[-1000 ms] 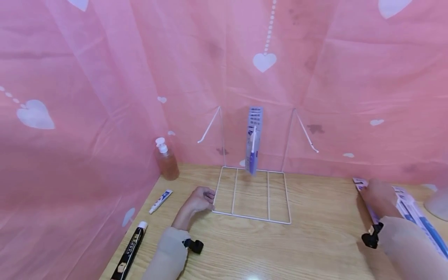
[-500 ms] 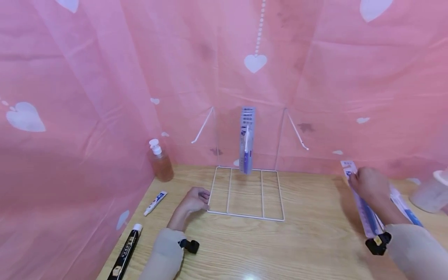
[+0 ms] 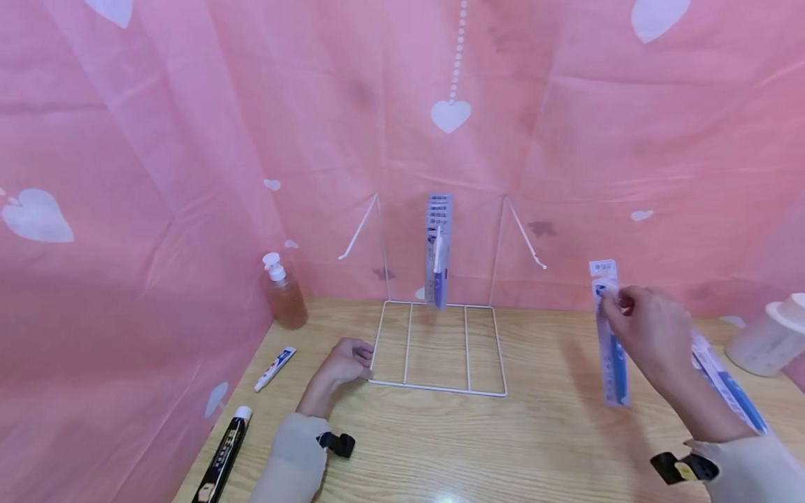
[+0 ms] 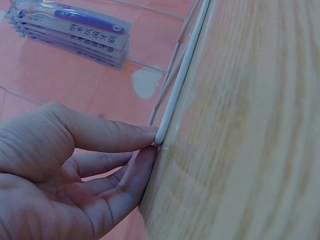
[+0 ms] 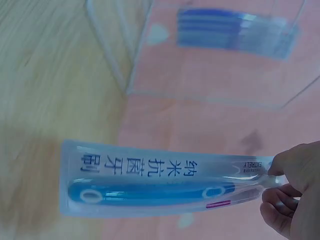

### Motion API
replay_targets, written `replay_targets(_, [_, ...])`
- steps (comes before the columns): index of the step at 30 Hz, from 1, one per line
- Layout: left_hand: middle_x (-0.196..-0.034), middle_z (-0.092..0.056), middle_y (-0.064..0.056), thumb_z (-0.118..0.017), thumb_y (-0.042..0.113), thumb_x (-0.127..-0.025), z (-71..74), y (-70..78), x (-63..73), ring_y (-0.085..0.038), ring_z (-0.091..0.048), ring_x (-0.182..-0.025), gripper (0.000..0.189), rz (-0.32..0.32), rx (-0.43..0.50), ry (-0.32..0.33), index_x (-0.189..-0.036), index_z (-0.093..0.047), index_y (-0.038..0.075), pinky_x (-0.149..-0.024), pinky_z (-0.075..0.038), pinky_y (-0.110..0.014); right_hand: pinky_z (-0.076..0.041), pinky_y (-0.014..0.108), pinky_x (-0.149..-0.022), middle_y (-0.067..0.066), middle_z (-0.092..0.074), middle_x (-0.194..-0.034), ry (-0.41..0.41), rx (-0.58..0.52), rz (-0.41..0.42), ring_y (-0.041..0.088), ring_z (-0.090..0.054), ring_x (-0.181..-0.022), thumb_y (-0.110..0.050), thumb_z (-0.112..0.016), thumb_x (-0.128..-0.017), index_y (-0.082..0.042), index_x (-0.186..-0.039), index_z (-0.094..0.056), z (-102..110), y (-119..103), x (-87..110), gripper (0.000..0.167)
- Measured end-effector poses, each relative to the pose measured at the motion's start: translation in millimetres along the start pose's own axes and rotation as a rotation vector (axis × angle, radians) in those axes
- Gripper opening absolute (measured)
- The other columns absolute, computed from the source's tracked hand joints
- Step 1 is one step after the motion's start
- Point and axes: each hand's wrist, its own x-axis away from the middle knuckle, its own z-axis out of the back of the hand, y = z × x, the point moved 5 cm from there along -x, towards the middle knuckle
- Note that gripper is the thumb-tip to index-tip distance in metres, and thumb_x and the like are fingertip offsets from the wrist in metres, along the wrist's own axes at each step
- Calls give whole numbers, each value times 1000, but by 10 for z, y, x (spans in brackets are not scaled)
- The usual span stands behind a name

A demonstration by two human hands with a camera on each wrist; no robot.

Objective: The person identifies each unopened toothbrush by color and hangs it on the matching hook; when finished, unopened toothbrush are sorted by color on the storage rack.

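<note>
My left hand (image 3: 342,360) pinches the front left corner of a white wire rack (image 3: 440,388); thumb and fingertip meet at the wire in the left wrist view. My right hand (image 3: 654,335) holds a packaged toothbrush (image 3: 610,370) by its upper part, off to the right of the rack. Through its clear pack the right wrist view shows a blue handle. Several more packaged toothbrushes (image 4: 80,32), the front one purple, hang one behind another from the rack's middle hook.
Side hooks (image 3: 358,227) stick out from the rack. On the right lie more toothbrush packs (image 3: 729,388) beside a white cup (image 3: 764,342). At left are a pump bottle (image 3: 286,300), a small toothpaste tube (image 3: 274,369) and a black tube (image 3: 221,457). A pink curtain (image 3: 566,140) hangs behind.
My right hand has lifted a packaged toothbrush from the pile at right and brought it leftward, now upright. The left hand keeps its hold on the rack; the head view has shifted slightly.
</note>
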Motion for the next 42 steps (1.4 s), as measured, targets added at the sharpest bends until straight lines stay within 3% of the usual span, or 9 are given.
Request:
replay_targets(7, [-92, -60, -14, -75, -23, -62, 17, -20, 20, -22, -62, -82, 49, -11, 11, 10, -108, -64, -13, -75, -54, -31, -31, 16, -52, 19, -66, -75, 114, -97, 82, 32, -60, -61, -15, -71, -86, 6, -86, -73, 240, -517, 16, 21])
replay_targets(11, [-90, -60, -13, -75, -22, -62, 14, -28, 28, -21, -61, -81, 47, -23, 2, 8, -106, -64, -12, -73, -53, -30, -33, 13, -59, 14, -67, -75, 190, -138, 137, 23, -57, -62, -13, -74, -83, 3, -88, -74, 367, -766, 42, 17])
replay_targets(16, [-91, -60, -13, -76, -22, -62, 18, -21, 34, -22, -61, -81, 48, -14, 6, 14, -107, -64, -12, -74, -53, -29, -37, 7, -65, 10, -68, -74, 246, -204, 185, 0, -51, -67, -11, -77, -79, 0, -89, -76, 481, -1000, 77, 15])
replay_targets(20, [-91, -60, -14, -76, -22, -61, 25, -7, 42, -23, -62, -82, 48, -20, 6, 16, -106, -64, -12, -74, -53, -31, -38, 5, -67, 9, -67, -72, 272, -246, 210, -3, -51, -65, -12, -77, -78, -1, -86, -76, 535, -1143, 98, 14])
replay_targets(29, [-91, -60, -14, -75, -22, -61, 21, -7, 41, -23, -61, -82, 48, -35, 16, 4, -107, -63, -13, -73, -53, -29, -40, 6, -65, 7, -66, -69, 315, -282, 261, 10, -55, -59, -23, -68, -84, -2, -81, -75, 534, -1297, 118, 22])
replay_targets(42, [-91, -61, -13, -75, -21, -62, 3, 7, 15, -22, -62, -81, 48, -40, -2, -1, -107, -64, -13, -75, -54, -31, -41, 9, -61, 5, -66, -73, 225, -262, 234, 12, -56, -61, -12, -74, -82, -3, -85, -75, 385, -1303, 94, 9])
